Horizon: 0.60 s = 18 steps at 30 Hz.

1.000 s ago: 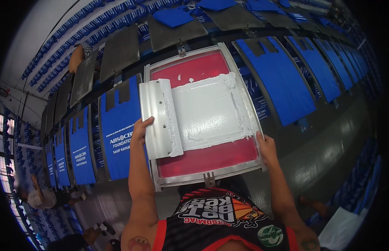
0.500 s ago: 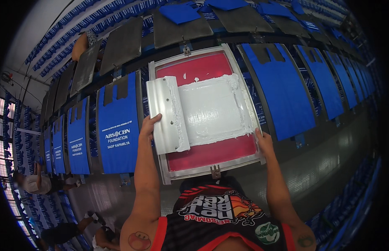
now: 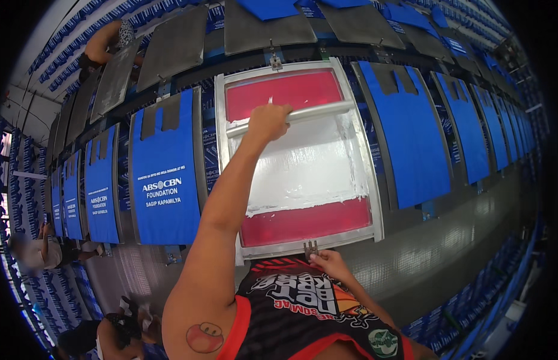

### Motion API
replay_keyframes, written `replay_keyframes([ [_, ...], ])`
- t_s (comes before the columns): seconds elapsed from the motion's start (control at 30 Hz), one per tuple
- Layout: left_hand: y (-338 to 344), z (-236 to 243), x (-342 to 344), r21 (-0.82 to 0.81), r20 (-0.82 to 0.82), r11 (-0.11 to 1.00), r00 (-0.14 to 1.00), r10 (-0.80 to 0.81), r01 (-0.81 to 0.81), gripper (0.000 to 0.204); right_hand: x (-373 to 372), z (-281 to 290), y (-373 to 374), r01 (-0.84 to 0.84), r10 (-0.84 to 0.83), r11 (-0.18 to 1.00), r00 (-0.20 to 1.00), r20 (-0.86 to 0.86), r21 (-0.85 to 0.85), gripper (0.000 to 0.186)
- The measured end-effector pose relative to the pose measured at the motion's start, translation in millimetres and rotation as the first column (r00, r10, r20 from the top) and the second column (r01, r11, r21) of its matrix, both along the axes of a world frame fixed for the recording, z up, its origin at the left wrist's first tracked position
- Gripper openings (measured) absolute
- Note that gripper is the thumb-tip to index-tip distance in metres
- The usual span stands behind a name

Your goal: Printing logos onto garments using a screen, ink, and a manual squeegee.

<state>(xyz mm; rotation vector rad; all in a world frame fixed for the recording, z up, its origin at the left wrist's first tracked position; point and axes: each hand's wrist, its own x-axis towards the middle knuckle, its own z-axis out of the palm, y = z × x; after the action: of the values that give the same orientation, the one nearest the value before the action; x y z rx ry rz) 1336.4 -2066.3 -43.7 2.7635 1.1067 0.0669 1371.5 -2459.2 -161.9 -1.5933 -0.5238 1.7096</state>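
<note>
A screen-printing frame [image 3: 363, 150] with pale metal sides lies in front of me, its mesh [image 3: 306, 222] red at the far and near ends. White ink [image 3: 312, 168] covers the middle of the mesh in a smeared block. Across the far part of that ink stands a long silver squeegee [image 3: 324, 111]. My left hand [image 3: 269, 122] is wrapped over its bar, left of centre. Down at the frame's near edge, my right hand [image 3: 330, 264] has its fingers closed on a small pronged metal bracket [image 3: 310, 246].
Grey boards with blue cut-out bags stand on both sides, a printed blue bag [image 3: 165, 168] to the left and a plain one [image 3: 405, 138] to the right. Bare boards [image 3: 173, 48] line the far side. One person [image 3: 102, 45] is at far left, others at lower left.
The squeegee has gone from upright at the screen's left side to crosswise at its far part. My left hand has moved up with it; my right hand went from the frame's right side to the bracket.
</note>
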Motion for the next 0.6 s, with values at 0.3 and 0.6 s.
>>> replay_keyframes([
  [0.3, -91, -51, -57, 0.141, 0.222, 0.982, 0.962, -0.158, 0.129, 0.028, -4, -2, -1, -0.102, 0.087, 0.994, 0.953, 0.289, 0.038, 0.026],
  [0.6, -173, -14, -81, -0.2, -0.017, 0.979, 0.999, -0.049, 0.044, 0.04, 40, 51, 32, -0.663, 0.59, 0.739, 0.553, 0.588, -0.118, 0.044],
])
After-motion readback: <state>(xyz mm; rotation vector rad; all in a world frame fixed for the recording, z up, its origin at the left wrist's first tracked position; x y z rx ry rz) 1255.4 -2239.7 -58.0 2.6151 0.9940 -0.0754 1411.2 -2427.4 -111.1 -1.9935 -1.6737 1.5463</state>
